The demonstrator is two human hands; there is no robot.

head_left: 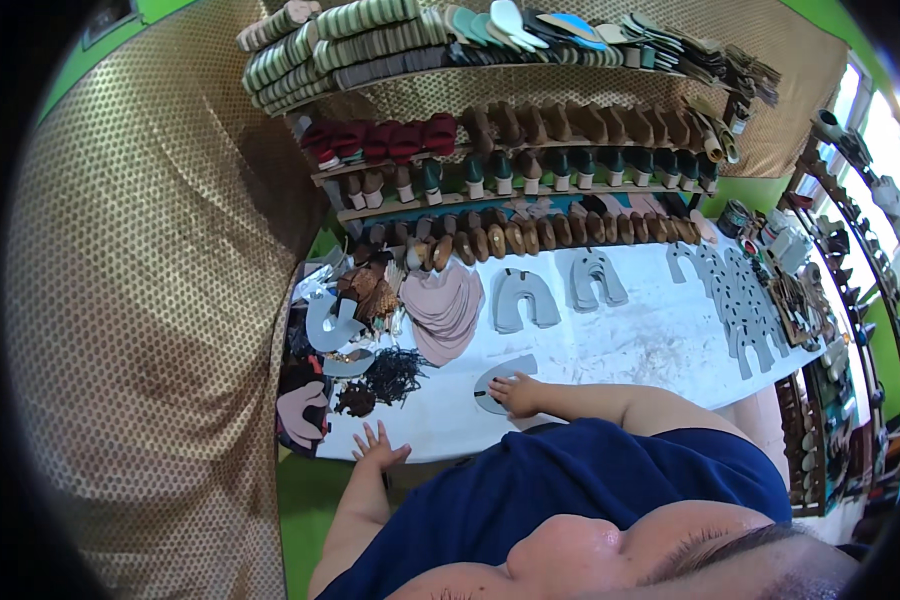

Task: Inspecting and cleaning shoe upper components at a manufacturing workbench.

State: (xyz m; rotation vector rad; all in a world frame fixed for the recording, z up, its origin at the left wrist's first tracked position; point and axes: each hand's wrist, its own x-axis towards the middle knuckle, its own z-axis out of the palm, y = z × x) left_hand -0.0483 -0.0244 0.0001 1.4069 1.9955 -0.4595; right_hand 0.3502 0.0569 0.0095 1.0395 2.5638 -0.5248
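Observation:
My right hand (517, 396) lies on a grey, curved cut piece (486, 386) that looks like a shoe upper, its fingers stretched out over it near the table's front edge. A small dark strip shows on the piece beside the fingertips. Part of the piece is hidden under the hand. My left hand (378, 446) rests at the table's front edge with its fingers spread and nothing in it. Not far from it lie a brown tangled heap (356, 399) and a larger pile of black strips (398, 375).
Pink cut pieces (443, 320) lie stacked beyond my hands. Grey U-shaped stacks (523, 301) and spread grey pieces (740, 300) sit on the white table cover (630, 350). Behind stands a shelf rack (560, 188) of shoe lasts; patterned cloth (150, 300) hangs at the left.

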